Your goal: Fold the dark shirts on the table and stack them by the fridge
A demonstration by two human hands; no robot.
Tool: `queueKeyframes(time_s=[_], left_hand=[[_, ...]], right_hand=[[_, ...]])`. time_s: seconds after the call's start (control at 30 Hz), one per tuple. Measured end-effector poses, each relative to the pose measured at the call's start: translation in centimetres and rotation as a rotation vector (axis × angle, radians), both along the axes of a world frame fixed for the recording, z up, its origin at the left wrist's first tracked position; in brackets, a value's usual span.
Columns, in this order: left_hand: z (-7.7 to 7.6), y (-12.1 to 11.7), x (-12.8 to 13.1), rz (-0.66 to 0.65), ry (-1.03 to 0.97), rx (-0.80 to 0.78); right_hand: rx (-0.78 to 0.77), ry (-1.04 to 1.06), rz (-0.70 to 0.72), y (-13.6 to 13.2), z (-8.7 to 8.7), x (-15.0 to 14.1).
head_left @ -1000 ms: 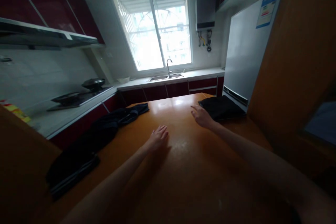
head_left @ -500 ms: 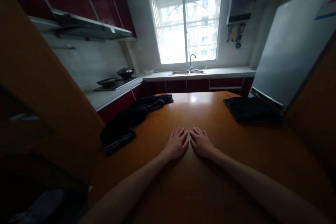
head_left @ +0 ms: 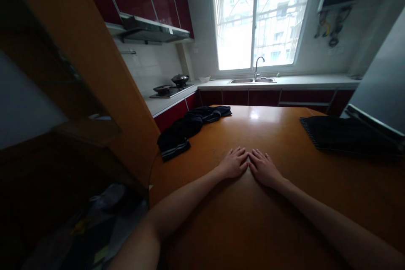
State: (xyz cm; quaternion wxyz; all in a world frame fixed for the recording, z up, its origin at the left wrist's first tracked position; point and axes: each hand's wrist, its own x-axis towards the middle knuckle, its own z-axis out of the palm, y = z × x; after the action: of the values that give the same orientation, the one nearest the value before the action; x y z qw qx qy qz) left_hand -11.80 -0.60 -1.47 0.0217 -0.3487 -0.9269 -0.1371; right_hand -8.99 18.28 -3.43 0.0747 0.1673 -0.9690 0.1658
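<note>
My left hand [head_left: 233, 163] lies flat on the brown wooden table [head_left: 247, 219], palm down with fingers stretched out. Beside it my right hand [head_left: 265, 168] rests the same way, and the fingertips of the two nearly meet. Neither hand holds anything. To the left, a crumpled dark garment [head_left: 186, 128] with pale stripes at its near end stretches along the table's edge. A black cloth [head_left: 344, 135] with a striped edge lies flat at the right side, apart from my right hand.
Beyond the table a white counter holds a sink [head_left: 252, 80] with a tap [head_left: 258, 65]. At the back left stands a stove [head_left: 172, 91] bearing a lidded pan [head_left: 180, 79]. A wooden partition [head_left: 104, 71] rises close on the left; a pale fridge [head_left: 382, 76] stands right.
The view has swung to the left, so the room appears shifted rightward. Both hands stay flat on the table, and their fingertips are now closer together.
</note>
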Motion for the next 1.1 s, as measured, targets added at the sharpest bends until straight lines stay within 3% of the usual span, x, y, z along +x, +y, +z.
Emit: queueKeyframes(time_s=[0.37, 0.73, 0.97, 1.03, 1.1], left_hand=[[-0.2, -0.2, -0.3, -0.029, 0.015, -0.009], [-0.1, -0.4, -0.4, -0.038, 0.010, 0.007], [-0.2, -2.2, -2.4, -0.141, 0.045, 0.064], [-0.2, -2.9, -3.8, -0.066, 0.056, 0.087], [-0.1, -3.7, -5.7, 0.105, 0.071, 0.111]], right_hand=[[0.013, 0.037, 0.024, 0.6, -0.7, -0.4], [0.020, 0.035, 0.020, 0.6, -0.4, -0.3], [0.033, 0.029, 0.024, 0.7, -0.1, -0.1], [0.032, 0.028, 0.015, 0.6, 0.1, 0.0], [0.038, 0.023, 0.009, 0.5, 0.4, 0.1]])
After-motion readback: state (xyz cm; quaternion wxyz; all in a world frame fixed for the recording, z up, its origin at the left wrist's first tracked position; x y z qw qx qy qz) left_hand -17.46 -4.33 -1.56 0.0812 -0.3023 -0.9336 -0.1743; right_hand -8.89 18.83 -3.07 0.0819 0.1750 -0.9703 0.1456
